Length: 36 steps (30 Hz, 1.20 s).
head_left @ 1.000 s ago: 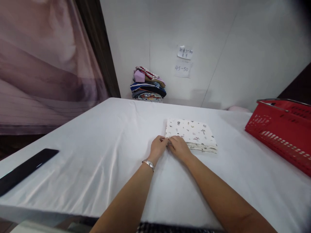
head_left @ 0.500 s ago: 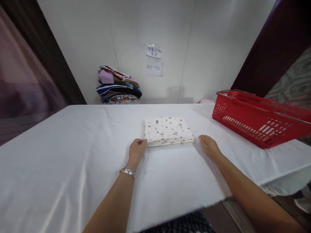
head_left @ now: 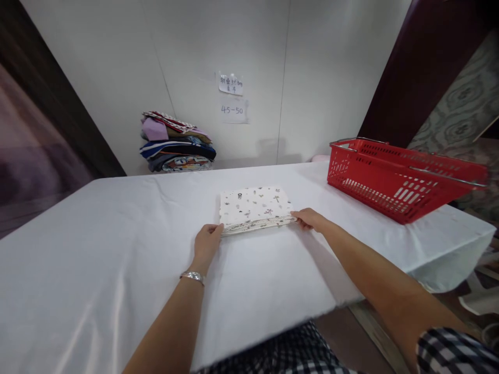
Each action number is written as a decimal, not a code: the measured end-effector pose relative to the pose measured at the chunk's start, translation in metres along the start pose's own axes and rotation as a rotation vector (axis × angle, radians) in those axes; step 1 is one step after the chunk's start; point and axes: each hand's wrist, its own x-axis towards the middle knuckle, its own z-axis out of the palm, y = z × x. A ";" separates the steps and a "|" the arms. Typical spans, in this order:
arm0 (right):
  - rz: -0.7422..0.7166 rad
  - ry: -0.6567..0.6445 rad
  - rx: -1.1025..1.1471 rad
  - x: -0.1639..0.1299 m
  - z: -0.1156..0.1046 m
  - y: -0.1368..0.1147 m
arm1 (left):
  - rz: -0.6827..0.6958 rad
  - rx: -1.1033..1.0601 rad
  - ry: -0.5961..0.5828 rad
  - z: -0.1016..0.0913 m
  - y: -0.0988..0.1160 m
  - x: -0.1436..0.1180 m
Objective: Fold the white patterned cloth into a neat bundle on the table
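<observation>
A folded white cloth [head_left: 255, 205] with small dark prints lies flat on the white-covered table [head_left: 163, 280], its layered edge facing me. My left hand [head_left: 208, 241], with a silver bracelet at the wrist, pinches the cloth's near left corner between thumb and fingers. At the near right corner, my right hand [head_left: 310, 219] grips the layers, thumb on top and fingers curled below. Both hands rest low, close to the tabletop.
A red plastic basket [head_left: 390, 179] with metal handles stands on the table's right side. Behind the far edge rises a stack of folded fabrics [head_left: 177, 143] by the wall. Two paper notes [head_left: 234, 110] are stuck to the wall.
My right hand has moved left from the table beside the cloth and taken hold of its near right corner. My left hand keeps its corner. The view has shifted right.
</observation>
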 end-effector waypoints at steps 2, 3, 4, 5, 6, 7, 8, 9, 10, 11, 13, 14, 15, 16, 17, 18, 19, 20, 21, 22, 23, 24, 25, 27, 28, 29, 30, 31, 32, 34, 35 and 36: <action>-0.004 -0.003 0.025 0.002 0.000 0.000 | -0.014 0.003 -0.003 0.001 0.001 0.000; -0.012 0.003 0.035 0.003 -0.001 0.001 | -0.019 0.008 -0.007 0.001 0.002 0.001; -0.018 0.010 0.041 0.003 -0.001 0.002 | -0.021 0.017 -0.010 0.001 0.003 0.000; -0.021 0.016 0.040 0.003 -0.001 0.004 | -0.016 0.031 -0.011 0.001 0.004 0.000; -0.019 0.020 0.033 0.003 0.000 0.006 | -0.007 0.048 -0.012 0.001 0.005 0.000; -0.015 0.022 0.020 0.003 0.000 0.008 | 0.002 0.066 -0.011 0.001 0.006 0.000; -0.012 0.024 0.002 0.003 0.001 0.010 | 0.011 0.081 -0.007 0.001 0.006 0.000; -0.011 0.027 -0.018 0.004 0.001 0.012 | 0.016 0.092 -0.006 0.001 0.006 -0.001; -0.010 0.030 -0.042 0.004 0.002 0.013 | 0.017 0.098 -0.008 0.001 0.006 -0.001; -0.008 0.033 -0.068 0.004 0.002 0.014 | 0.018 0.103 -0.011 0.002 0.006 -0.001; 0.003 0.034 -0.126 0.005 0.001 0.013 | 0.029 0.122 -0.005 0.002 0.005 -0.002; 0.012 0.032 -0.156 0.005 0.000 0.012 | 0.043 0.139 0.007 0.002 0.005 -0.003; 0.021 0.028 -0.185 0.006 0.000 0.010 | 0.057 0.164 0.024 0.003 0.005 -0.004; 0.029 0.023 -0.209 0.006 -0.001 0.008 | 0.068 0.192 0.040 0.003 0.006 -0.005; 0.039 0.017 -0.229 0.007 -0.001 0.006 | 0.074 0.220 0.049 0.003 0.007 -0.005; 0.049 0.012 -0.244 0.008 -0.001 0.004 | 0.072 0.245 0.049 0.003 0.008 -0.005; 0.058 0.007 -0.252 0.008 -0.001 0.002 | 0.067 0.265 0.042 0.003 0.010 -0.005; 0.064 0.005 -0.254 0.009 0.000 0.001 | 0.060 0.282 0.028 0.003 0.012 -0.005; 0.067 0.004 -0.250 0.010 0.000 0.000 | 0.054 0.297 0.012 0.002 0.014 -0.004; 0.065 0.006 -0.238 0.010 0.000 -0.001 | 0.048 0.311 -0.005 0.002 0.016 -0.004; 0.061 0.009 -0.219 0.010 0.001 -0.001 | 0.037 0.327 -0.019 0.001 0.018 -0.003; 0.055 0.013 -0.192 0.009 0.001 -0.001 | 0.023 0.347 -0.028 0.001 0.020 -0.002; 0.049 0.014 -0.157 0.008 0.001 -0.001 | 0.007 0.370 -0.035 0.000 0.022 -0.001; 0.041 -0.003 -0.065 0.004 0.001 -0.001 | -0.014 0.418 -0.044 0.000 0.026 -0.001; 0.038 -0.019 -0.012 0.003 0.001 0.000 | -0.015 0.441 -0.046 0.000 0.028 -0.002; 0.036 -0.038 0.041 0.001 0.002 0.001 | -0.008 0.461 -0.050 0.001 0.030 -0.004; 0.035 -0.056 0.092 0.000 0.002 0.002 | 0.002 0.476 -0.054 0.001 0.031 -0.005; 0.034 -0.069 0.136 -0.001 0.002 0.003 | 0.012 0.488 -0.055 0.002 0.032 -0.007; 0.033 -0.078 0.174 -0.002 0.003 0.004 | 0.021 0.497 -0.054 0.004 0.034 -0.008; 0.031 -0.089 0.229 -0.003 0.004 0.005 | 0.020 0.503 -0.054 0.006 0.035 -0.008; 0.030 -0.093 0.249 -0.003 0.005 0.006 | 0.010 0.498 -0.056 0.007 0.036 -0.008; 0.029 -0.097 0.263 -0.003 0.005 0.005 | -0.004 0.489 -0.057 0.007 0.037 -0.007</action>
